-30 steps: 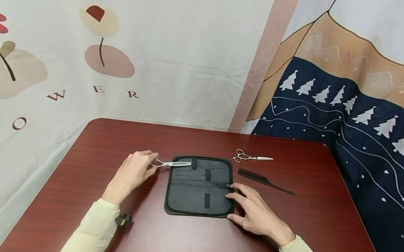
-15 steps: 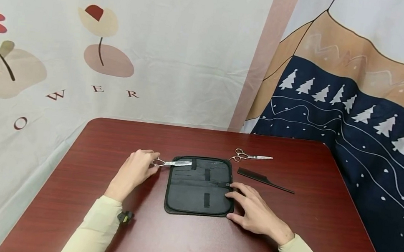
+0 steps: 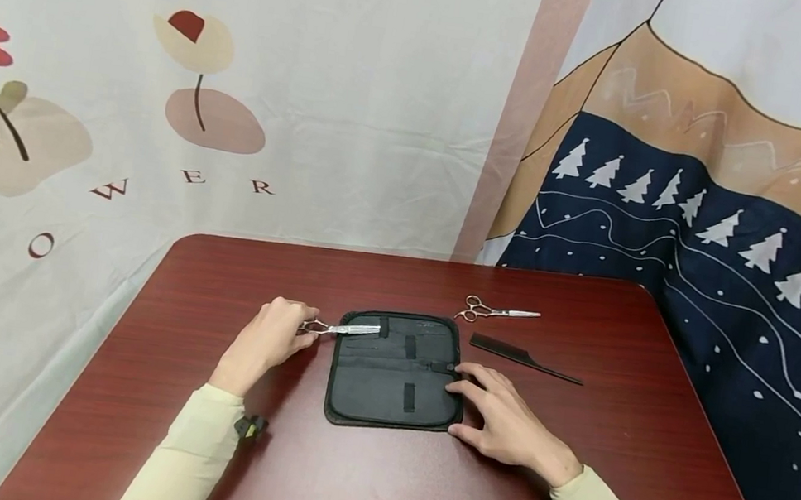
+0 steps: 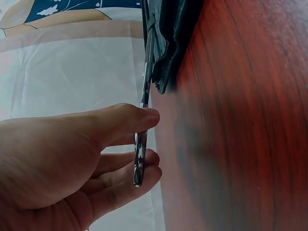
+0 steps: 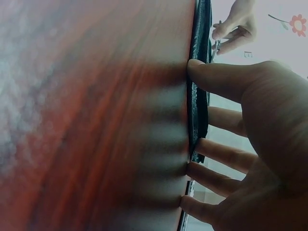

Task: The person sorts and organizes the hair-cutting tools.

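My left hand (image 3: pixel 265 339) pinches silver hair scissors (image 3: pixel 358 330) by their handle rings, between thumb and fingers. Their blades point right, over the upper left part of a black zip case (image 3: pixel 384 386) that lies unfolded on the table. The blade tips are right at an elastic loop (image 3: pixel 384 327). Seen from the left wrist, the scissors (image 4: pixel 140 149) are edge-on, their far end overlapping the case (image 4: pixel 175 43). My right hand (image 3: pixel 503 421) rests at the case's right edge with fingers spread, thumb at the near corner. Its fingertips touch the case (image 5: pixel 199 110) and the table.
A second pair of silver scissors (image 3: pixel 498 311) lies behind the case to the right. Below it is a black tail comb (image 3: pixel 526 357), just beyond my right hand. The reddish-brown table (image 3: pixel 371 488) ends at a printed cloth backdrop (image 3: pixel 372 113).
My left hand has shifted slightly right, and the scissors with it, their blades now tilted a little differently over the case. My right hand stays in place.
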The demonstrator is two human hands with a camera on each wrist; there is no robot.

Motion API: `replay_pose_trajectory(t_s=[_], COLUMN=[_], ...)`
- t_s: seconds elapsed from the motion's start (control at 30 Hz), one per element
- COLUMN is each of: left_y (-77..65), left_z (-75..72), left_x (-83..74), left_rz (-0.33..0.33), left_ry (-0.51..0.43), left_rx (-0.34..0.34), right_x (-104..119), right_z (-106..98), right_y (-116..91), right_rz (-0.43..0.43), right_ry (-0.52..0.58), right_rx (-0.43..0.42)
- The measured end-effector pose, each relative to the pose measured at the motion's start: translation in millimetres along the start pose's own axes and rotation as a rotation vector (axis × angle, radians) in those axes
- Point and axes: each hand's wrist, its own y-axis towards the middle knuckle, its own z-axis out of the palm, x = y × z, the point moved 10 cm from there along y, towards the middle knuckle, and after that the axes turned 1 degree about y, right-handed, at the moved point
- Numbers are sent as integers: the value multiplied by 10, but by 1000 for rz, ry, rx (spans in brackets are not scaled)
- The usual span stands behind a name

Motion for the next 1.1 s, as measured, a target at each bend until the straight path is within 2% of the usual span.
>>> replay_pose_trajectory(t_s=[0.43, 0.77, 1.1], left_y=[130, 169, 213], left_z=[72, 140, 180], left_x=[-125, -190, -297], left_rz=[4, -20, -11], left_ry=[3, 0, 37], left_rx=[18, 33, 11], right_x=[2, -1, 2], right_z=[0, -1, -4], right_y=[-3, 7, 14], right_rz=[9, 5, 4], right_ry=[11, 5, 12], right_rx=[11, 3, -2])
